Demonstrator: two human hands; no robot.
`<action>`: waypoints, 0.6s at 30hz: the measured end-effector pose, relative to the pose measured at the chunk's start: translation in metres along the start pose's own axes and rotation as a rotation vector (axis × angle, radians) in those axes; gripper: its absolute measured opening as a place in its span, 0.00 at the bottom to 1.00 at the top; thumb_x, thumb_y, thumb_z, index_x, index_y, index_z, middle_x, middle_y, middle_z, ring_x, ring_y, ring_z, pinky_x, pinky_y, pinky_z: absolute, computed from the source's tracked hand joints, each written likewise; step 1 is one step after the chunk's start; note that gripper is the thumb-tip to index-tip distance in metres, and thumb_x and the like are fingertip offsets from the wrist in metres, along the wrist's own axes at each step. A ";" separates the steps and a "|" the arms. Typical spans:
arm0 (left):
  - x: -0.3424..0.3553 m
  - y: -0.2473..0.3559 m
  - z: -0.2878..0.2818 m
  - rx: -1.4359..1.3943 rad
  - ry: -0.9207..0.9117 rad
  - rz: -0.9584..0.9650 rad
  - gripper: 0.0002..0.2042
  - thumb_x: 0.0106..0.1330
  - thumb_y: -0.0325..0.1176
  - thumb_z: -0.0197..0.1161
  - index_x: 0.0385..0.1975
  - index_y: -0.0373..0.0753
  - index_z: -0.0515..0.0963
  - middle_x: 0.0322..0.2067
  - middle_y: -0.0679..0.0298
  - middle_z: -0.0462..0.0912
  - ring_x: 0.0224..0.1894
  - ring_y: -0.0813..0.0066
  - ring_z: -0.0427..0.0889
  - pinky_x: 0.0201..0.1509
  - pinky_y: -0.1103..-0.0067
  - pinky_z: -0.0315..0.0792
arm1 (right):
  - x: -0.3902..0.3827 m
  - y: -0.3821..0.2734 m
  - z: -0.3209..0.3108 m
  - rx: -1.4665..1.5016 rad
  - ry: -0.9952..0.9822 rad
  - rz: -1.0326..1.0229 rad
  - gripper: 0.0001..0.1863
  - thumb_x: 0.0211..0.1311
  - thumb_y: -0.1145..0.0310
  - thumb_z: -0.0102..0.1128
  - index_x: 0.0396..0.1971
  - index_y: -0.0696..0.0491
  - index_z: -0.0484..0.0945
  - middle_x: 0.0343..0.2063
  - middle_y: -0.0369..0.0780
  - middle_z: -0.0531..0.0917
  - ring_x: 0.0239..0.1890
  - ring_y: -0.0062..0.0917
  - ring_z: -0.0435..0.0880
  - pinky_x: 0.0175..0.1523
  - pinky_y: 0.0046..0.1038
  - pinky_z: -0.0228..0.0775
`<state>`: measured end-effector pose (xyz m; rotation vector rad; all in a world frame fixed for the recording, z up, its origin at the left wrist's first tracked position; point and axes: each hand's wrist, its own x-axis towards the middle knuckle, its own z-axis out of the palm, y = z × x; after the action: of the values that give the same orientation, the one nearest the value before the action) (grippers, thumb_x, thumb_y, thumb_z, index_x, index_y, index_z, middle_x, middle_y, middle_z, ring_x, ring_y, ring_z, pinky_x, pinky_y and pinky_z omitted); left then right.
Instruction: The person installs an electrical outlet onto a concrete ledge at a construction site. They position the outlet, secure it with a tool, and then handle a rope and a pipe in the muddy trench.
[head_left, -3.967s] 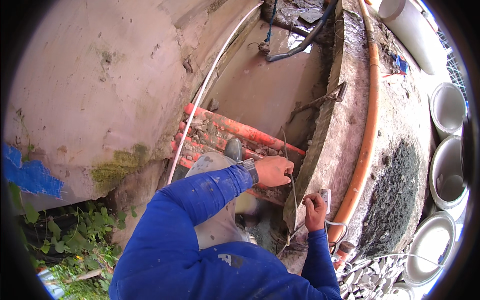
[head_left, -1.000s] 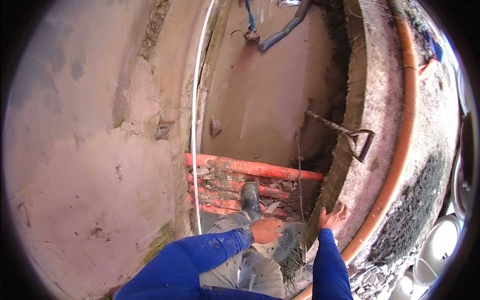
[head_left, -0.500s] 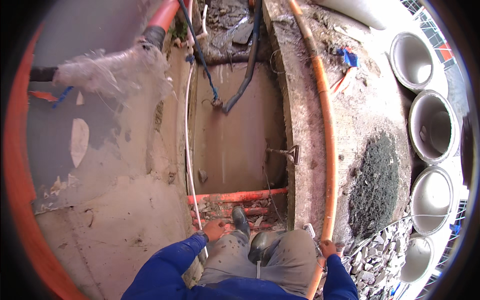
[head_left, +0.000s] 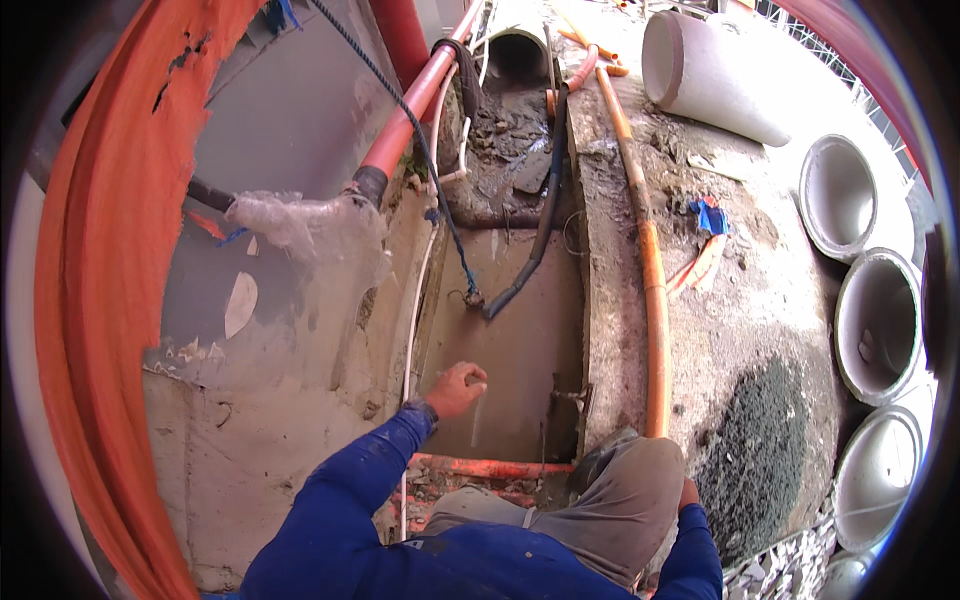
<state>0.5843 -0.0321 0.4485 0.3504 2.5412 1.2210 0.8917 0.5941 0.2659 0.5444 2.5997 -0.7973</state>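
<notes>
My left hand [head_left: 458, 388] reaches forward over the flooded trench, its fingers loosely bent with a gap to the thumb; I see nothing in it. Brown muddy water [head_left: 530, 350] lies beneath it. A thin white pipe [head_left: 413, 330] runs along the trench's left edge, beside my left wrist. Low on the right, my right hand [head_left: 689, 492] shows only in part beside my bent knee [head_left: 650, 475], and its fingers are hidden. Near that knee lies a long orange pipe [head_left: 655, 330] on the concrete edge. A tool handle [head_left: 574, 396] leans at the trench's right wall.
Red pipes [head_left: 490, 467] cross the trench near my legs. A dark hose [head_left: 540, 240] and a rope [head_left: 440, 185] hang into the water. To the right are a dark gravel pile [head_left: 755, 455] and several concrete pipes [head_left: 880, 325]. Orange sheeting [head_left: 110, 300] hangs at left.
My left hand has moved forward from beside my leg to over the water. My right knee has come up and forward, and my right hand has left view for the most part. The view has shifted.
</notes>
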 end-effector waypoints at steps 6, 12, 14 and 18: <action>0.117 0.174 -0.112 0.203 -0.023 -0.090 0.13 0.62 0.38 0.65 0.42 0.38 0.80 0.40 0.56 0.80 0.37 0.67 0.82 0.45 0.73 0.76 | 0.092 -0.039 -0.164 0.544 0.142 0.259 0.16 0.59 0.65 0.62 0.41 0.62 0.82 0.35 0.46 0.87 0.34 0.30 0.87 0.41 0.32 0.79; 0.146 0.265 -0.169 0.348 -0.037 -0.194 0.14 0.60 0.38 0.66 0.42 0.37 0.80 0.41 0.54 0.81 0.38 0.64 0.83 0.45 0.71 0.76 | 0.135 0.005 -0.364 0.452 0.104 0.291 0.12 0.62 0.69 0.59 0.39 0.62 0.81 0.32 0.43 0.84 0.30 0.26 0.84 0.33 0.31 0.79; 0.126 0.244 -0.177 0.362 0.050 -0.235 0.14 0.60 0.38 0.67 0.41 0.37 0.80 0.41 0.53 0.82 0.39 0.61 0.83 0.46 0.70 0.76 | 0.169 -0.014 -0.425 0.400 0.163 0.259 0.11 0.61 0.70 0.59 0.38 0.62 0.81 0.32 0.42 0.84 0.30 0.26 0.84 0.34 0.30 0.80; 0.096 0.192 -0.186 0.444 0.196 -0.448 0.15 0.59 0.41 0.65 0.39 0.37 0.80 0.42 0.49 0.81 0.50 0.52 0.78 0.57 0.66 0.72 | 0.265 -0.106 -0.529 0.429 0.129 0.105 0.13 0.60 0.68 0.62 0.40 0.63 0.81 0.32 0.43 0.85 0.32 0.26 0.85 0.36 0.28 0.79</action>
<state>0.4438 -0.0157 0.6949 -0.2545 2.8305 0.5481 0.4943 0.8930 0.6042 0.8686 2.4901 -1.3336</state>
